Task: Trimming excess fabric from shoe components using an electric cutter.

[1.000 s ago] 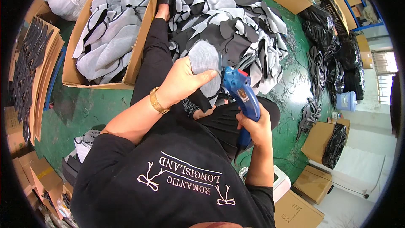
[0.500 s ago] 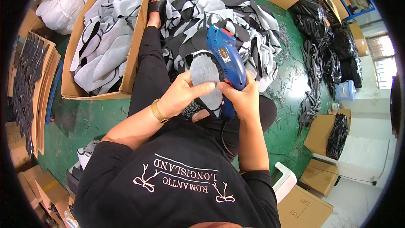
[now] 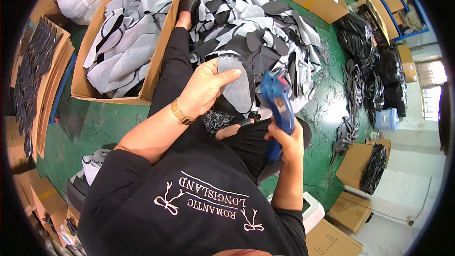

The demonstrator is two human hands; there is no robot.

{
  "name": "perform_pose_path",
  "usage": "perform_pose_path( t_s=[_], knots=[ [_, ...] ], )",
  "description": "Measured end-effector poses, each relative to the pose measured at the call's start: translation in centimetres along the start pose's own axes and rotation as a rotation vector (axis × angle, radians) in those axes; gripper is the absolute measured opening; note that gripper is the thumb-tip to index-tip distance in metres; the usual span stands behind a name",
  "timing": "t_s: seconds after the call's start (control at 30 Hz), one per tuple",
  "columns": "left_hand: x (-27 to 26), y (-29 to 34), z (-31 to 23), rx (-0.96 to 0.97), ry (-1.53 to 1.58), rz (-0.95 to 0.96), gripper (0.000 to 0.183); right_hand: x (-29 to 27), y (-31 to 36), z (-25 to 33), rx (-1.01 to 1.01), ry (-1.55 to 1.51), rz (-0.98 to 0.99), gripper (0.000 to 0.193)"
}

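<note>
My left hand (image 3: pixel 204 87) pinches a grey, rounded fabric piece (image 3: pixel 235 90) with a dark edge, thumb lying across its face. In my right hand (image 3: pixel 290 140) is a blue electric cutter (image 3: pixel 278 103) with a red part near its head, gripped round the body. The cutter is held to the right of the fabric piece, apart from it, and is slightly blurred. Its head tilts up and away from me. Beyond both hands spreads a large heap of grey, white and black fabric pieces (image 3: pixel 265 23).
On the left stands a cardboard box (image 3: pixel 163 54) full of grey fabric pieces. Another box (image 3: pixel 308 1) is at the far right. Thin dark trimmings (image 3: pixel 218 121) lie on the green floor (image 3: pixel 113 128). Black plastic bags (image 3: pixel 358 42) line the right side. A white stool (image 3: pixel 313 211) is beside me.
The blue cutter has moved right and toward me, away from the fabric piece. My right hand no longer touches the fabric; my left still holds it. The whole view has shifted slightly.
</note>
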State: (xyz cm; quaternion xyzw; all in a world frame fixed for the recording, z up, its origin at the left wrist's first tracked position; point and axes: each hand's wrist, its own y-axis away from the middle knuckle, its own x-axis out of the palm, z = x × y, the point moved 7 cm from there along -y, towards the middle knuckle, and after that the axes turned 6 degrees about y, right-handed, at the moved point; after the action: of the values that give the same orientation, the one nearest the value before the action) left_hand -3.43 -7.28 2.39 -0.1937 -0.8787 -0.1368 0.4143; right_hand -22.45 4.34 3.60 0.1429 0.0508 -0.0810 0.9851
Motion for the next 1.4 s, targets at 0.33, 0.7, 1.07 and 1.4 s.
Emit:
perform_pose_path(
  t_s=[0.33, 0.7, 1.07, 1.4],
  knots=[
    [0.2, 0.3, -0.6, 0.079, -0.094, -0.048, 0.018, -0.3, 1.9, -1.6, 0.045, 0.193, 0.039, 0.034],
    [0.4, 1.0, -0.6, 0.112, -0.244, -0.004, 0.020, -0.3, 1.9, -0.7, 0.016, 0.225, 0.024, 0.036],
    [0.3, 1.1, -0.7, 0.155, -0.275, -0.054, 0.015, -0.1, 1.8, -1.1, 0.037, 0.219, 0.042, 0.036],
    [0.1, 1.2, -1.2, 0.108, -0.358, -0.004, 0.022, -0.1, 1.4, -0.4, 0.019, 0.234, 0.052, 0.035]
  ],
)
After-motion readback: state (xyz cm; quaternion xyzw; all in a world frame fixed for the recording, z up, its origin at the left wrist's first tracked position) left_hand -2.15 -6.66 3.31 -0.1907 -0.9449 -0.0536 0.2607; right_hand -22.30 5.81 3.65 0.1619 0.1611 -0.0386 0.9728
